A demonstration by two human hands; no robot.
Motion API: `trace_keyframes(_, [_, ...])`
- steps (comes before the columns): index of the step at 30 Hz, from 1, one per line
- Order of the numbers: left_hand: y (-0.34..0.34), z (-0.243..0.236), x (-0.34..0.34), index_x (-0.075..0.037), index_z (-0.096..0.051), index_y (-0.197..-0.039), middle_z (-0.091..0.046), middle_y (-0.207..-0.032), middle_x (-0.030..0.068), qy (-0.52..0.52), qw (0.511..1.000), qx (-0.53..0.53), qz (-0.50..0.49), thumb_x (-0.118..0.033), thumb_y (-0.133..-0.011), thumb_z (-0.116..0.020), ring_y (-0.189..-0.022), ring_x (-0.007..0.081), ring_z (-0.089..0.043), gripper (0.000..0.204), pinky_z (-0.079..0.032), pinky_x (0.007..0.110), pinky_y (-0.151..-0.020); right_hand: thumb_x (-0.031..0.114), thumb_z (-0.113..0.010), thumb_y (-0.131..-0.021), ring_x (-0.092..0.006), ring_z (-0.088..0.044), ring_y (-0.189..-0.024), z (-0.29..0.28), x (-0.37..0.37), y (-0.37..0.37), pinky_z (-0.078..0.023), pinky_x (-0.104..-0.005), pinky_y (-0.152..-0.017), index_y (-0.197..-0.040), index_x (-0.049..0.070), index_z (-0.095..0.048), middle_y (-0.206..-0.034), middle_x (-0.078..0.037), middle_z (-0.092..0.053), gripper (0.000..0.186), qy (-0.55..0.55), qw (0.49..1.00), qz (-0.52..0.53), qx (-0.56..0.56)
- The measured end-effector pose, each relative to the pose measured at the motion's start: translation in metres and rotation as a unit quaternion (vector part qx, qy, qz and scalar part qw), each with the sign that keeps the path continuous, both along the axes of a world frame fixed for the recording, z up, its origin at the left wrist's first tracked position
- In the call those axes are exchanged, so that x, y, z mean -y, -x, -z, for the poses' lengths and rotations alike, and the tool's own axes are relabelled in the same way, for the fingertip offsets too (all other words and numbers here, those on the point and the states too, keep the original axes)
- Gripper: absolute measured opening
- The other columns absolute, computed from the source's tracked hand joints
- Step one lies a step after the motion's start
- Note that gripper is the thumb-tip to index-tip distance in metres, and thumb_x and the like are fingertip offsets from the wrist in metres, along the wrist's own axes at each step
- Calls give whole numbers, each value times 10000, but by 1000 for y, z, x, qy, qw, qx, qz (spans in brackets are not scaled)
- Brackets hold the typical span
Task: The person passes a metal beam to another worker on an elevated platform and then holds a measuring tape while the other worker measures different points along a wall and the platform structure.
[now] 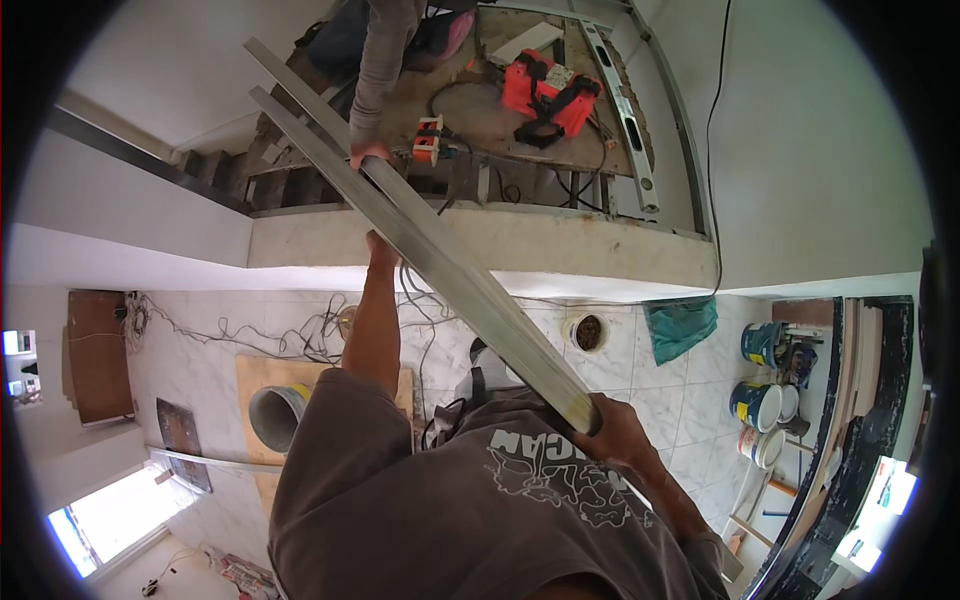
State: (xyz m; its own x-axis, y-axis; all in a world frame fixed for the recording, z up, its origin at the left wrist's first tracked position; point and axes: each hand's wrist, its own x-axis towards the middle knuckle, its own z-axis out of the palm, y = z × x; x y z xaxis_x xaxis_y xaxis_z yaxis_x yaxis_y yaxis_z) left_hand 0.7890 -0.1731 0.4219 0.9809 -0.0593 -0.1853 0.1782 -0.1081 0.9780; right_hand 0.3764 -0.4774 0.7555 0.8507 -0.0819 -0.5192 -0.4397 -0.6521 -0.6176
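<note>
Grey shirt cloth [470,510] fills the lower middle of the view and hides both of the person's elbows. Left of it, far below, a grey bucket [277,415] stands on a wooden board on the tiled floor [660,390]. The left hand [380,250] reaches up under the long metal profile [440,262]; its fingers lie behind the metal, so I cannot tell whether they are spread or curled. The profile's long axis runs diagonally, from its lower end in the right hand [612,432] up and leftward to the raised landing [480,120]. The right hand's fingers [590,420] are wrapped tight around that lower end. Above the left hand, another person's hand [368,155] grips the profile. Right of it sits a red tool bag [548,95], and paint buckets [762,375] stand far right, partly cut off.
</note>
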Motion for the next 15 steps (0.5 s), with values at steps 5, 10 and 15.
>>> trace_keyframes(5, [25,-16,-15,-169,-545,-1214,-579,-1164,117,220,972,-49,70,-431,-904,-493,-1105,245,-545,409,-439,394,-953,293,-715,-664,-345,-659,-751,-2,-5,0,-512,-382,-691,-1056,-50,-573,-820,-235,-646,540,0,1000,-10,3])
trace_keyframes(10, [43,-117,39,-68,-496,-1206,-556,-1172,148,578,764,-229,-174,-563,-889,-406,-1136,304,-507,594,-410,478,-967,334,-712,-684,-355,-647,-864,14,-4,11,-503,-403,-780,-1093,-22,-579,-926,-236,-645,559,28,999,-5,-17])
trace_keyframes(15, [47,-150,20,-6,-429,-1236,-554,-1081,186,566,794,-150,-163,-648,-877,-347,-967,312,-568,741,-463,473,-893,333,-744,-673,-343,-650,-723,18,5,29,-502,-386,-663,-1049,-58,-568,-791,-221,-638,571,14,999,-44,23])
